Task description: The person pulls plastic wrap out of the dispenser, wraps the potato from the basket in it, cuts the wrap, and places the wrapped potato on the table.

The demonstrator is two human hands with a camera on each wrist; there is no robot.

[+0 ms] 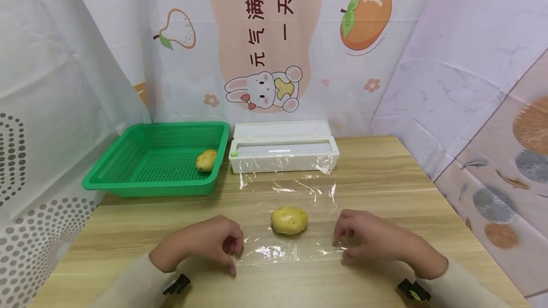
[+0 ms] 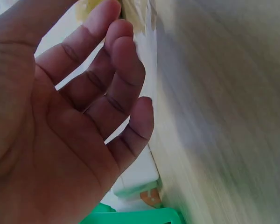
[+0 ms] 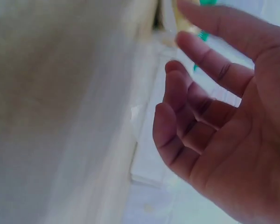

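One potato (image 1: 289,220) lies amid clear film (image 1: 274,252) on the wooden table (image 1: 376,175), between the left hand (image 1: 204,239) and the right hand (image 1: 373,236). We note that both hands have loosely bent fingers, thumbs apart, and grip nothing. Behind the potato we see a white box (image 1: 235,163) with its lid (image 1: 281,129) raised, film reaching over its front; to its left, a green basket (image 1: 167,187) contains a second potato (image 1: 207,160).

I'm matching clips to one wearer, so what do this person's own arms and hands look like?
Off-white sleeves reach the wrists. The left hand and right hand wear no gloves, and no rings show on the fingers. A small black piece sits by the left cuff; another black piece, with a yellowish spot, by the right.
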